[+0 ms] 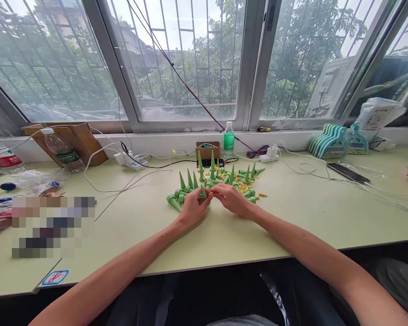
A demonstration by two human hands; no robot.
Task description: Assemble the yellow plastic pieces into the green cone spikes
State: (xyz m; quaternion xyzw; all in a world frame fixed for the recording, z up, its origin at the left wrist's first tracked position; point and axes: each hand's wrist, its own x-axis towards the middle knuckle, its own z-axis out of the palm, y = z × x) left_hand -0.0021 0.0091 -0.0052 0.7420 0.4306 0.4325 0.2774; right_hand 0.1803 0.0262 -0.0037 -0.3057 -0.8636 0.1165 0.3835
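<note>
— Left hand (193,207)?
— Item one; it is curling round a green cone (203,192).
— Right hand (231,199)?
— Item two; it is pinching a yellow peg (211,194) at the cone's three o'clock; other cones (212,166) are standing and lying from ten to two; a bottle (229,139) is standing at one.

Light's decent: daylight through the windows (190,59) ahead of me, sky blown to near white in spots, foliage outside hazy and low contrast. Counter (245,240) evenly lit, only soft faint shadows near my hands. Below the counter edge it drops to near black. Wide-angle stretch at the sides: window frames lean, my forearms look elongated. Fine detail around my fingertips is soft. Pixelated block at left hides that patch. No strong glare on the counter.
</note>
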